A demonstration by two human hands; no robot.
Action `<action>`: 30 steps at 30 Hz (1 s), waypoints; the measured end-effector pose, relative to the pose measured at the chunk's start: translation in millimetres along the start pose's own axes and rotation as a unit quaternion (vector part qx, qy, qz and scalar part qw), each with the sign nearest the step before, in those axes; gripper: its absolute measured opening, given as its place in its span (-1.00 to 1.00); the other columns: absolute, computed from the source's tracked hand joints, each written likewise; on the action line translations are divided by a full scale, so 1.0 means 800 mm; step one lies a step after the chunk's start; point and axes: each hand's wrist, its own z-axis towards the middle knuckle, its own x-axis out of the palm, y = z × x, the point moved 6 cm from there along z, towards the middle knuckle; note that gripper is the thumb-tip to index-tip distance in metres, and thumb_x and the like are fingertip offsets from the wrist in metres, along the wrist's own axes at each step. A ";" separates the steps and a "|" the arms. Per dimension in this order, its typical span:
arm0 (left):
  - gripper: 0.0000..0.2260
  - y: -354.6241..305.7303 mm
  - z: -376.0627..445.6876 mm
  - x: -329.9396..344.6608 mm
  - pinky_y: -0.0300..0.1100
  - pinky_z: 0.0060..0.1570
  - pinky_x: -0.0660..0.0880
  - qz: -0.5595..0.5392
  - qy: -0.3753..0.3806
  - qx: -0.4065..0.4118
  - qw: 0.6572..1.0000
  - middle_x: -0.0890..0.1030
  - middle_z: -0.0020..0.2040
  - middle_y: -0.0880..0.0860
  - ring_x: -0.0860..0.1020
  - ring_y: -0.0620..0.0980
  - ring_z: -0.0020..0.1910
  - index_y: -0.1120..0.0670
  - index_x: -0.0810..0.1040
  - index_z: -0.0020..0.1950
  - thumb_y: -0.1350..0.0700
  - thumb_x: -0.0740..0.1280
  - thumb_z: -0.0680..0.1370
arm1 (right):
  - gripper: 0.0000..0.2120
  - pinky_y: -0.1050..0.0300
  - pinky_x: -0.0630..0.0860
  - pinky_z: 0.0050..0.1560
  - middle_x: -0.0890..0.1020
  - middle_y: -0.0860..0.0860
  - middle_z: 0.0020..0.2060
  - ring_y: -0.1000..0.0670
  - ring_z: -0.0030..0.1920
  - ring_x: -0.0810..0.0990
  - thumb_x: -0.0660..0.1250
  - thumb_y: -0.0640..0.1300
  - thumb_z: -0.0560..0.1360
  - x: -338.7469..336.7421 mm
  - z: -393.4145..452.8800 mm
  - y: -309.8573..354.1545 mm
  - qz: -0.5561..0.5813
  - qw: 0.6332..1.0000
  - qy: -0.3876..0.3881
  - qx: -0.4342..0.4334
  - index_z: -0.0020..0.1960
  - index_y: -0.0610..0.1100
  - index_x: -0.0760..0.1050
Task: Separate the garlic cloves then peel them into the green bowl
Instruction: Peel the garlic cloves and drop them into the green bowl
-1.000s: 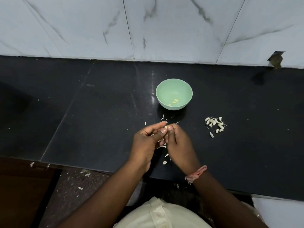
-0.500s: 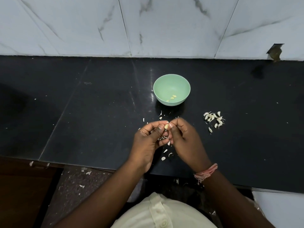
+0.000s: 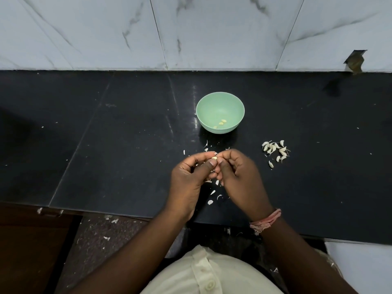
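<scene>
head view, and i'm looking straight down at both hands meeting over the black counter (image 3: pixel 127 145). left hand (image 3: pixel 191 179) has its fingers curled, thumb and fingertip pinching a small pale garlic clove (image 3: pixel 214 158) right at the top of the grip. right hand (image 3: pixel 237 175) is curled in against it, fingertips at the same clove, and it looks to me like it's picking skin off; how much skin is left on it i can't tell, but the visible part shows smooth and yellowish.

progress check: green bowl (image 3: pixel 220 102) sits just beyond the hands, upright, with three peeled cloves (image 3: pixel 221 123) lying at the bottom. so a few are done. off to the right of the bowl, well apart from the hands, there's the pile of unpeeled cloves (image 3: pixel 275 150), already broken apart from the bulb, more than a dozen by my count. no whole bulb in sight, so i'd call the separating finished.

peel scraps (image 3: pixel 212 193) are scattered on the counter under and around the hands, some down on the floor too.

my read: early in the peeling stage. this clove goes into the bowl once it's clean, then that whole pile is waiting.
</scene>
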 end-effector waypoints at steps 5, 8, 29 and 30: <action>-0.85 -0.007 0.000 -0.002 -0.12 -0.09 0.62 0.041 -0.012 0.052 0.998 0.69 -0.13 0.21 0.64 0.07 -0.16 0.22 0.67 0.11 0.31 0.43 0.54 | -0.84 0.22 0.56 -0.24 0.69 -0.06 -0.30 0.11 -0.32 0.64 0.28 -0.30 0.63 0.001 0.001 0.004 0.023 1.000 -0.002 0.003 -0.02 -0.17 0.62; -0.87 -0.006 0.003 -0.005 -0.08 -0.04 0.58 0.039 -0.017 0.065 0.997 0.66 -0.12 0.14 0.60 0.07 -0.12 0.22 0.63 0.11 0.29 0.41 0.57 | -0.76 0.15 0.58 -0.28 0.68 -0.12 -0.27 0.03 -0.29 0.65 0.18 -0.38 0.61 0.003 0.002 0.002 0.063 0.998 -0.002 0.022 -0.01 -0.20 0.60; -0.75 0.002 0.014 -0.006 -0.21 -0.02 0.62 -0.090 -0.008 0.007 0.996 0.70 -0.03 0.15 0.67 0.03 0.00 0.21 0.61 0.12 0.39 0.41 0.46 | -0.73 -0.04 0.47 -0.21 0.50 0.01 -0.30 0.04 -0.30 0.47 0.13 -0.08 0.72 -0.004 0.012 -0.012 -0.077 0.995 -0.047 -0.029 -0.12 -0.13 0.41; -0.75 0.002 0.014 -0.006 -0.21 -0.01 0.62 -0.090 -0.006 0.008 0.996 0.70 -0.03 0.14 0.67 0.03 0.00 0.21 0.61 0.12 0.41 0.40 0.48 | -0.85 0.00 0.51 -0.15 0.55 0.03 -0.20 0.05 -0.24 0.52 0.13 -0.15 0.71 -0.001 0.011 -0.013 -0.052 0.998 -0.028 -0.026 0.01 -0.09 0.44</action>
